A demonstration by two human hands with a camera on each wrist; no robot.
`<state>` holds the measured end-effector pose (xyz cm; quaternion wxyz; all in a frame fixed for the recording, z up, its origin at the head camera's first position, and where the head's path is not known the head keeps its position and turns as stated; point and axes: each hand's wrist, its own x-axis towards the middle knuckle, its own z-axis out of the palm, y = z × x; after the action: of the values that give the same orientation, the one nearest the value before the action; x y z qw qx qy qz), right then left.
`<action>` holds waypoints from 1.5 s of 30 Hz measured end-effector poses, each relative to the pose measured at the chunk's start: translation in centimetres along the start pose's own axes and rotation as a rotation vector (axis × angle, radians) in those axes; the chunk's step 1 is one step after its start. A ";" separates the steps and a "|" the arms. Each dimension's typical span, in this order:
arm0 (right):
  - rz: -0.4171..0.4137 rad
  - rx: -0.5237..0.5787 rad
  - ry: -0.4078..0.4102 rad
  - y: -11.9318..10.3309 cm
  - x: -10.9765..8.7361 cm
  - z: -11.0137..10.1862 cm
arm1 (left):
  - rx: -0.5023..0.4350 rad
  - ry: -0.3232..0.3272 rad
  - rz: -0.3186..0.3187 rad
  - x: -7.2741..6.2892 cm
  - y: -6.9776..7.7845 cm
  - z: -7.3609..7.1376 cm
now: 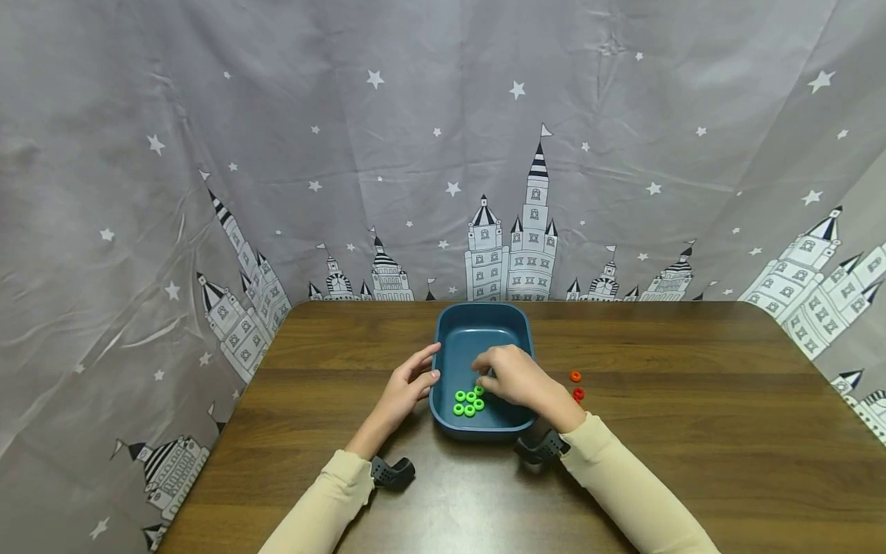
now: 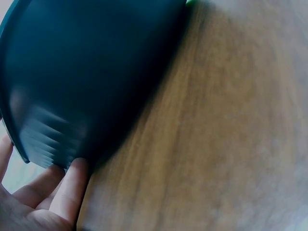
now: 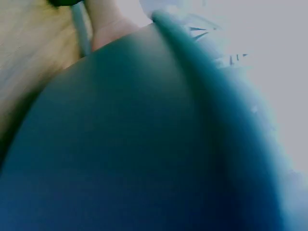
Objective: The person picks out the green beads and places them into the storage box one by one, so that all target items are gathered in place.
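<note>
A dark blue rectangular bin (image 1: 460, 362) sits on the table, with several small green rings (image 1: 470, 411) grouped on its floor toward the near left. My left hand (image 1: 410, 382) is at its left side, fingers loosely spread. In the left wrist view, those fingers (image 2: 72, 190) touch the bin's outer wall (image 2: 91, 72). Reaching over the bin's right wall, my right hand (image 1: 514, 374) has its fingers bent downward. A gap shows between thumb and forefinger, and the thumb tip is right by the uppermost green ring (image 1: 479, 390). In the right wrist view, the bin wall (image 3: 120, 130) hides the fingers.
An orange ring (image 1: 575, 376) and red rings (image 1: 578, 394) lie on the wooden table (image 1: 692, 400), right of the bin and near my right wrist. A grey curtain (image 1: 415, 169) printed with castles and stars hangs behind the table.
</note>
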<state>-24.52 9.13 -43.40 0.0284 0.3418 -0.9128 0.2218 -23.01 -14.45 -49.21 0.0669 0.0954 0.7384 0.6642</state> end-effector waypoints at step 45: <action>0.136 -0.110 0.076 7.7 -9.9 -2.7 | 0.010 -0.004 0.000 0.1 -0.2 0.0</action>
<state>-22.16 21.46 -46.00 0.0667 0.2684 -0.9429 0.1856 -23.13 -14.48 -49.37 0.0678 0.0969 0.7416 0.6604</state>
